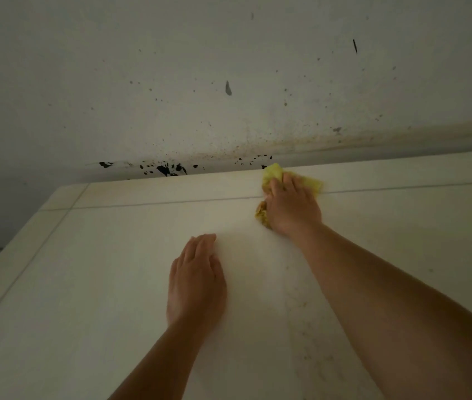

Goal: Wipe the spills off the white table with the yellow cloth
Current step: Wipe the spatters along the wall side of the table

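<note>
Pressing the bunched yellow cloth (271,176) under clenched right fingers (286,183) on the white desk (113,255); left hand (197,281) flat, fingers released

Head view looks forward and down, close over the table (90,284) (wall (171,67) beyond).

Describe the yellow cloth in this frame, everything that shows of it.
The yellow cloth is a soft, crumpled fabric, bunched rather than spread flat. It lies on the white table near the far edge, close to the stained wall. The right hand presses down on it, covering its middle; yellow folds stick out beyond the fingers and a darker, dirtier-looking wad shows by the thumb side. Its full size is hidden.
</note>
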